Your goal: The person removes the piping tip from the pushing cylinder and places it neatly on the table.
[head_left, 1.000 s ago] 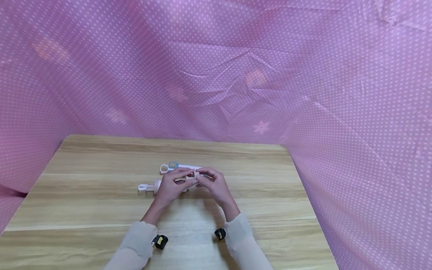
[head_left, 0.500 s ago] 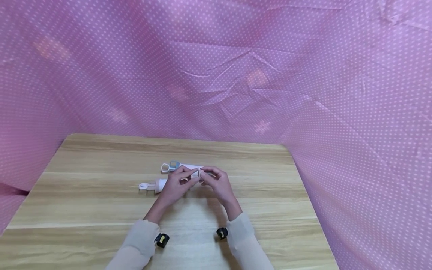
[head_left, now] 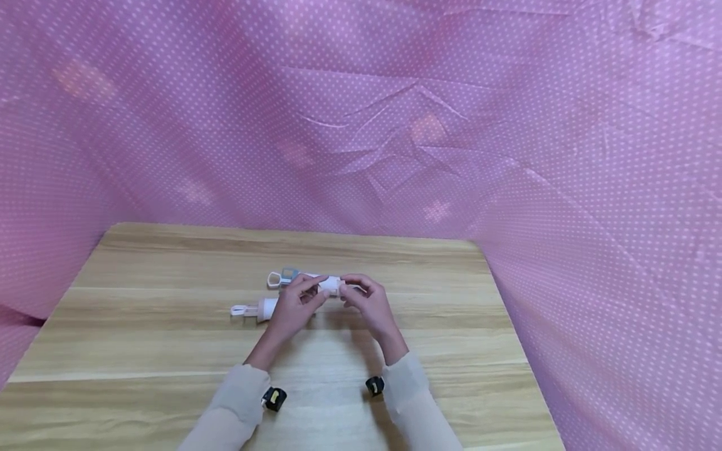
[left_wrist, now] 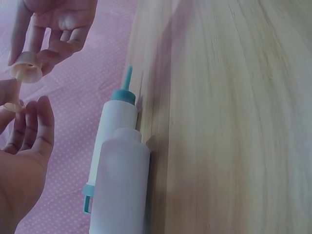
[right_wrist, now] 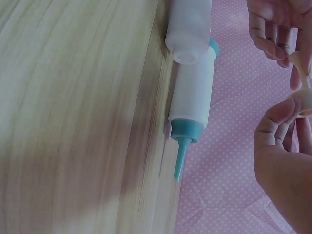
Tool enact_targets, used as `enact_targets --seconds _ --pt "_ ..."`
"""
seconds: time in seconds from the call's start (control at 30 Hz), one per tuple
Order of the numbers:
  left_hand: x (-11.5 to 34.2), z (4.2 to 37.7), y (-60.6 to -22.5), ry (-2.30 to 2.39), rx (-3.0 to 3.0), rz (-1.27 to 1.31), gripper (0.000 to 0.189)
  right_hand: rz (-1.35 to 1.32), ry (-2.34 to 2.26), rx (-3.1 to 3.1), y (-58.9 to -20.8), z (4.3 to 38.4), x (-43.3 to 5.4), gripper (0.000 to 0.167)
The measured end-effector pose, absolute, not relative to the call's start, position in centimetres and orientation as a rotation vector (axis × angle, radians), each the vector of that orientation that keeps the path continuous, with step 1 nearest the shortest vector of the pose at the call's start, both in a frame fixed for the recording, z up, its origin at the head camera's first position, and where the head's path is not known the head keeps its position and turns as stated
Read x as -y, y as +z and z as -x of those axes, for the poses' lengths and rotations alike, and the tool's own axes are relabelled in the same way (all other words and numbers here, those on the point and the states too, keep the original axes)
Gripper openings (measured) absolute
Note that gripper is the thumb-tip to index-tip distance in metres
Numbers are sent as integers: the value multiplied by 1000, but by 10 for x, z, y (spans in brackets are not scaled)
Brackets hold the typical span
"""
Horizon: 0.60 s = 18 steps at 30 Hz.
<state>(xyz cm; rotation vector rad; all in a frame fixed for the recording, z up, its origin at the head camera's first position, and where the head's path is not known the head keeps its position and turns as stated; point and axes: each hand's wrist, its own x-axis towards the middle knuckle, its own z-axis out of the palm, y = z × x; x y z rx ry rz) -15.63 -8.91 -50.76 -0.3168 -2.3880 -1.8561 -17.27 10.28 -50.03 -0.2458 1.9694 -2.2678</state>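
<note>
Between both hands is a small cream nozzle cap (left_wrist: 30, 70), with a wide ring at one end and a thin stem flaring at the other. My right hand (head_left: 369, 307) pinches the ring with thumb and fingers. My left hand (head_left: 292, 312) pinches the flared stem end, partly hidden by its thumb in the left wrist view. Below the hands lies a pale bottle (left_wrist: 121, 183) with a bare neck. Beyond it lies a white bottle (right_wrist: 192, 92) with a teal nozzle cap (right_wrist: 186, 130).
The bottles lie side by side on a wood-grain table (head_left: 451, 351). A white loop (head_left: 239, 311) sticks out left of the nearer bottle, and another white loop (head_left: 274, 279) beside the farther one. A pink dotted cloth (head_left: 361, 125) hangs around the table.
Both hands have shifted a little to the right and slightly away from the body, the right hand more. More of the white bottle behind shows between them.
</note>
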Motion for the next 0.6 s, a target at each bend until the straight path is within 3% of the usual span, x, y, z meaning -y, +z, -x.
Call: enact_targets --seconds 0.6 --pt "72 165 -520 -1765 2227 144 26 112 -2187 -2140 -497 175 -120 36"
